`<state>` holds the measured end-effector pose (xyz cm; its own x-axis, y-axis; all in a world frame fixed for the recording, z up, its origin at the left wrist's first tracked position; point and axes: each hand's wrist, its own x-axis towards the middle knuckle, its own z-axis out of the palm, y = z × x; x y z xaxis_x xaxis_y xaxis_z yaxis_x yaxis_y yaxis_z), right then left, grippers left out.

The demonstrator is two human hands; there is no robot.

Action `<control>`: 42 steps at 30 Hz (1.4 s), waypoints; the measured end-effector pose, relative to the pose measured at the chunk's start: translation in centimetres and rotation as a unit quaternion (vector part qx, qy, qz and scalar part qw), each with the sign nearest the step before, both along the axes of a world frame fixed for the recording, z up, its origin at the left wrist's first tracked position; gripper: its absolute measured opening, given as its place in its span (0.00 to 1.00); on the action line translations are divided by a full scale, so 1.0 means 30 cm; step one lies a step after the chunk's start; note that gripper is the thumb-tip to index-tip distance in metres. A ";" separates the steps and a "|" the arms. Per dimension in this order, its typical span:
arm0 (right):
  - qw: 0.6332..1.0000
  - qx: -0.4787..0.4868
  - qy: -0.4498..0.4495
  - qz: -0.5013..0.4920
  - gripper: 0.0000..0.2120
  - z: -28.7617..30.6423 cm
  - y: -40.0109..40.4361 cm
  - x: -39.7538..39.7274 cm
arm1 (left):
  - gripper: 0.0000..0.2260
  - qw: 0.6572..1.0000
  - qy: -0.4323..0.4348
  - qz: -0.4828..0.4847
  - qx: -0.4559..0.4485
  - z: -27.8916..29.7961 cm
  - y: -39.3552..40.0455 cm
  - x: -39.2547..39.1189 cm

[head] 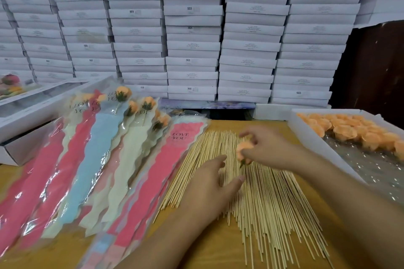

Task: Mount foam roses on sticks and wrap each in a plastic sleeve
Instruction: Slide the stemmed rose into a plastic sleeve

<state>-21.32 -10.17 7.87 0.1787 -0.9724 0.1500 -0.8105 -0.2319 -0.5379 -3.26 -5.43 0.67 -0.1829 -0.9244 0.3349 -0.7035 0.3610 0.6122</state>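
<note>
Head view: a foam rose [244, 152] is pinched by the right hand [265, 148]; one stick [258, 192] should be singled out by the left hand [209, 185], fingers loosely spread.

Stacked white boxes [192, 28] behind wooden table [209, 244]

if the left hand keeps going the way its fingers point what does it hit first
Most likely the orange foam rose held in the right hand. The left hand lies open over the bamboo sticks, fingers aimed up and right toward it; depth is unclear, so it might pass underneath.
</note>
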 end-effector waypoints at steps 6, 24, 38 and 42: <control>0.997 0.016 -0.073 0.019 0.20 -0.127 0.122 0.114 | 0.18 0.995 0.097 -0.023 0.005 0.003 -0.002 0.007; 0.986 0.045 0.102 -0.123 0.24 -0.197 0.132 -0.012 | 0.27 0.818 0.490 0.021 0.300 0.068 -0.036 0.095; 0.985 0.104 -0.083 -0.106 0.16 -0.106 0.144 -0.070 | 0.34 0.754 0.547 -0.030 0.362 0.070 -0.056 0.123; 0.953 0.080 -0.275 -0.097 0.10 -0.056 0.169 -0.067 | 0.30 0.739 0.566 -0.049 0.362 0.073 -0.061 0.135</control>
